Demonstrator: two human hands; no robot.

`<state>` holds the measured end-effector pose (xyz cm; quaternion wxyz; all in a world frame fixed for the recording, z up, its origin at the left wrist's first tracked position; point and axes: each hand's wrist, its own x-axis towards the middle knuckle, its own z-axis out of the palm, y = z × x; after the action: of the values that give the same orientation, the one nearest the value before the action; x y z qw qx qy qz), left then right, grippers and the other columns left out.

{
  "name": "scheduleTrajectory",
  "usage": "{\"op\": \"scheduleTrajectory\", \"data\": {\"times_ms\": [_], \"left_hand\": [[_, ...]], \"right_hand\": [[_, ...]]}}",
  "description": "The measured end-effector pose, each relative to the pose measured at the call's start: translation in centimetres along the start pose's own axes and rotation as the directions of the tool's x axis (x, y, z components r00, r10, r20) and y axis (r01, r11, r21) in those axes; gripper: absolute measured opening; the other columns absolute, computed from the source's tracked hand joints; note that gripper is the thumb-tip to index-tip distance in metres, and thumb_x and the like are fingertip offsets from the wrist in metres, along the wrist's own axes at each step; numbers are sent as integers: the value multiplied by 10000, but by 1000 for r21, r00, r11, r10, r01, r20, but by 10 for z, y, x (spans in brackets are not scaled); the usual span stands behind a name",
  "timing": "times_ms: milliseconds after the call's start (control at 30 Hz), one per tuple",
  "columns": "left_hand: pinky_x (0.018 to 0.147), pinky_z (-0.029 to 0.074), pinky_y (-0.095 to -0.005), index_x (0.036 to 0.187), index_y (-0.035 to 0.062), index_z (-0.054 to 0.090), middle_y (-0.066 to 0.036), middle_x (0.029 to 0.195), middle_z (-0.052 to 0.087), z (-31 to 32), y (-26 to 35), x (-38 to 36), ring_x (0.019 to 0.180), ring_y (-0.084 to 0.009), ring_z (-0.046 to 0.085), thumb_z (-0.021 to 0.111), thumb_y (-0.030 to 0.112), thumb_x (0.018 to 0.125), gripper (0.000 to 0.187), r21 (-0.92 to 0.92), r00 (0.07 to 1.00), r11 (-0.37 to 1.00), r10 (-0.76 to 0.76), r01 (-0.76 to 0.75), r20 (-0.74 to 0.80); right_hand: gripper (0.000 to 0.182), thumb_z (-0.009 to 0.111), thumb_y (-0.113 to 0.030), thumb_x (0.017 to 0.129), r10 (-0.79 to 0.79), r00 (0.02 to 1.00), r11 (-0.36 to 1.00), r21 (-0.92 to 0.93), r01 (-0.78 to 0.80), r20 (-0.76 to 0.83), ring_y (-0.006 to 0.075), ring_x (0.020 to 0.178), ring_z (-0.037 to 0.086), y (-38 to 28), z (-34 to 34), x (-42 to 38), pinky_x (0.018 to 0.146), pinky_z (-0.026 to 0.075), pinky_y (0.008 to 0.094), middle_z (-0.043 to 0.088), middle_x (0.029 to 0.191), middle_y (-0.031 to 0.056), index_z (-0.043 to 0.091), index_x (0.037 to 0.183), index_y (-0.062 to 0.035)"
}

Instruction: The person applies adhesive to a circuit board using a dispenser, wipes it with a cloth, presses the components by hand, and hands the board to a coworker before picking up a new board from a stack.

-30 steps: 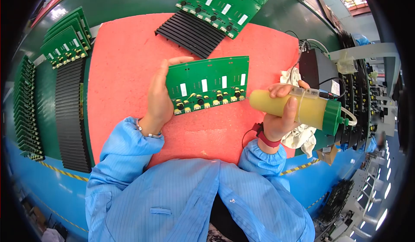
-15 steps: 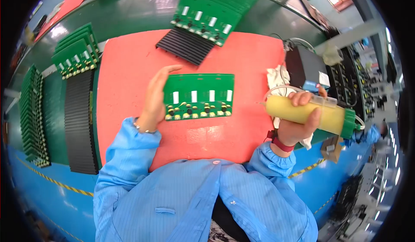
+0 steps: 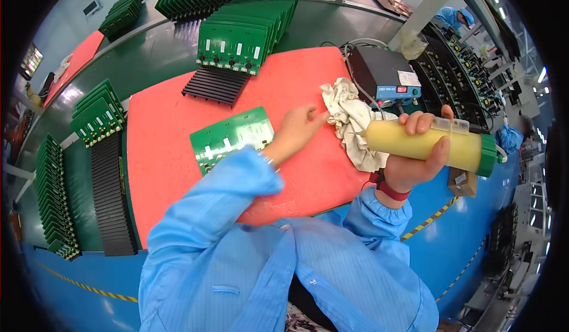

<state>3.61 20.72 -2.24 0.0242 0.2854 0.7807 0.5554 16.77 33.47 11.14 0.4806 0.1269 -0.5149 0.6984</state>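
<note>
My right hand (image 3: 418, 154) is wrapped round a large glue syringe (image 3: 424, 142) filled with yellow paste, with a green cap and a tube at its rear end. Its nozzle points left, over a crumpled off-white cloth (image 3: 355, 130). My left hand (image 3: 296, 133) reaches across the red mat, fingers stretched out and fingertips right at the cloth's left edge; nothing shows in it. Left of that hand a green circuit board (image 3: 234, 133) lies flat and turned at an angle on the mat, its lower right part hidden behind my left sleeve.
Beyond the mat (image 3: 160, 154), green boards (image 3: 237, 35) stand in a black slotted rack (image 3: 216, 86). More boards (image 3: 98, 115) and a long black rack (image 3: 109, 195) line the left. A dispenser controller (image 3: 385, 77) with a red display sits back right. A person (image 3: 456, 18) is in the far background.
My left hand has left the circuit board's left side and crossed right to the cloth. The board now lies tilted. The view has shifted; my right hand still holds the syringe.
</note>
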Motion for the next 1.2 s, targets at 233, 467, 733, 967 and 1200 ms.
{"op": "scheduleTrajectory", "data": {"times_ms": [233,467,733,967,1200], "left_hand": [[729,479,-252,937,10,667,-28,894,657,36,-2,32,803,-84,589,614,173,930,171,-642,952,718,-297,270,68],[827,462,-235,994,-8,614,-21,978,635,-29,24,-89,911,-72,583,575,73,953,99,-767,993,636,-121,83,8],[856,504,-271,997,-10,589,-68,996,627,-65,17,-116,970,-130,607,613,-14,900,100,-851,984,505,-165,143,68],[773,497,-225,1034,10,566,-24,901,631,-84,5,-120,861,-72,608,639,-67,861,203,-617,989,774,-90,146,121],[733,496,-241,1052,7,580,-30,925,649,-98,-19,-144,845,-87,613,652,-72,824,251,-749,888,498,-108,437,447]], "right_hand": [[539,499,-365,934,4,1000,999,-41,-5,-22,157,771,466,-8,-13,-9,812,419,378,497,847,46,340,1338,-46],[543,527,-365,936,128,991,990,63,-129,26,164,774,506,15,15,-25,815,443,379,515,837,49,344,1331,-40],[580,550,-367,918,277,930,940,133,-314,241,160,750,494,48,57,-51,777,447,369,499,838,56,339,1341,-31],[640,587,-383,891,429,845,855,157,-494,319,168,694,514,65,63,-49,723,465,373,520,813,65,323,1342,-13],[635,616,-413,882,463,842,695,477,-538,276,101,665,450,70,75,-17,681,412,323,456,775,-2,354,1340,-58]]}}
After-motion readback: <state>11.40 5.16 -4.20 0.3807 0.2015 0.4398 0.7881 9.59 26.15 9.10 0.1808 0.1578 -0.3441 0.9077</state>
